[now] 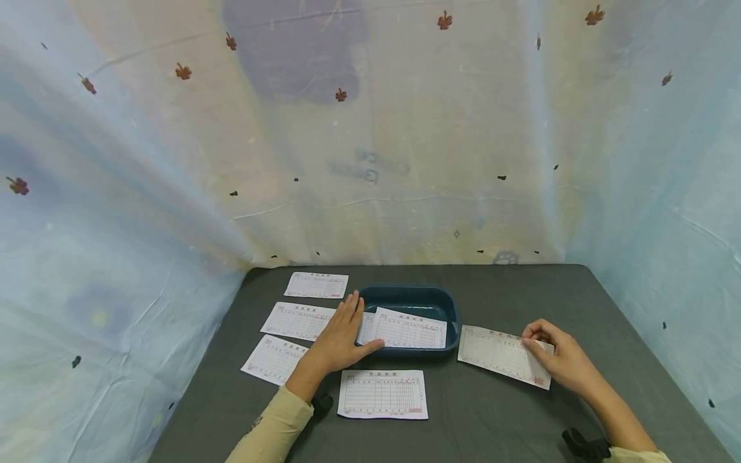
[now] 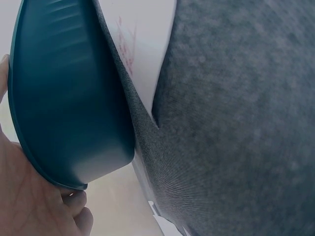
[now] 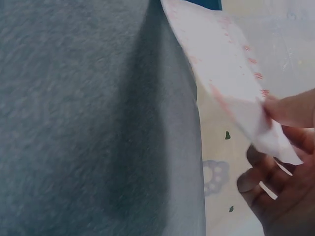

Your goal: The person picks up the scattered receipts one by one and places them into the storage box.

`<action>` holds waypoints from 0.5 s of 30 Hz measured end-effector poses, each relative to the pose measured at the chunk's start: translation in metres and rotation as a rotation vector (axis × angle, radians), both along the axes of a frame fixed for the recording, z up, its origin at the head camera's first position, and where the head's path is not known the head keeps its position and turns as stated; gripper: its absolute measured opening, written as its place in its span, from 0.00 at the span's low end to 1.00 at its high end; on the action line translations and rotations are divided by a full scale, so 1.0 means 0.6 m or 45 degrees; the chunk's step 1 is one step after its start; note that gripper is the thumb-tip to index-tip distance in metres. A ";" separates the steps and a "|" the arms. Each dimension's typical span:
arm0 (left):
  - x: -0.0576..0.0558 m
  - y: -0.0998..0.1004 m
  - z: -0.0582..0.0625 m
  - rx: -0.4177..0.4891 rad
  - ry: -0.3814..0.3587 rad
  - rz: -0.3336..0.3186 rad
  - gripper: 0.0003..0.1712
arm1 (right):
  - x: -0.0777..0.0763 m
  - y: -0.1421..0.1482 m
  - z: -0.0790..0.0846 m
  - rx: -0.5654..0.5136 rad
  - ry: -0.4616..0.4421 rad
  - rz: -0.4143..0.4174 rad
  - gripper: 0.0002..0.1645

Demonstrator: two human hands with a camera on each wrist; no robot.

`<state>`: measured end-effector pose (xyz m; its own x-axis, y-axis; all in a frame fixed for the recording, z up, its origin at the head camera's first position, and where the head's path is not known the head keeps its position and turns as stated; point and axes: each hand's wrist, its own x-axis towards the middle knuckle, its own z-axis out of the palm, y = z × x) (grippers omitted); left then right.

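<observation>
A dark teal tray (image 1: 408, 295) holds a few printed paper forms (image 1: 408, 329). My left hand (image 1: 338, 337) rests against its left end, fingers straight along the rim and thumb stretched over the front corner. In the left wrist view the palm lies at the tray's rim (image 2: 27, 156). To the right of the tray, my right hand (image 1: 558, 357) pinches one form (image 1: 500, 352) by its right end between thumb and fingers. That form slants in the right wrist view, its held end (image 3: 275, 142) raised off the grey table and its far end close to the tray.
Left of the tray lie three more forms: one at the back (image 1: 316, 285), one in the middle (image 1: 295, 319) and one nearer (image 1: 272, 360), the last two partly behind the left hand. Another form (image 1: 383, 395) lies in front of the tray. A patterned curtain (image 1: 393, 238) surrounds the grey table (image 1: 492, 424).
</observation>
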<state>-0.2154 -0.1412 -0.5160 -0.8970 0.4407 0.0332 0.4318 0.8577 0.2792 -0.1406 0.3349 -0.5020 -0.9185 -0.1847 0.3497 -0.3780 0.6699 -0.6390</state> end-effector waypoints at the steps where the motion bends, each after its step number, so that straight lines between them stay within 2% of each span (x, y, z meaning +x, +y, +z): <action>1: 0.000 0.000 0.001 0.007 0.002 -0.001 0.70 | -0.001 -0.001 0.001 -0.015 0.021 -0.015 0.07; 8: 0.000 0.000 0.003 0.011 0.007 -0.008 0.69 | -0.010 -0.006 0.009 -0.125 0.188 -0.083 0.10; 15: 0.000 0.001 0.003 0.018 -0.001 -0.004 0.70 | -0.019 -0.009 0.019 -0.170 0.241 -0.118 0.10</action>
<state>-0.2151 -0.1405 -0.5139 -0.8956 0.4431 0.0388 0.4343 0.8524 0.2913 -0.1523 0.3297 -0.4908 -0.8452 -0.0432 0.5326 -0.4401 0.6215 -0.6481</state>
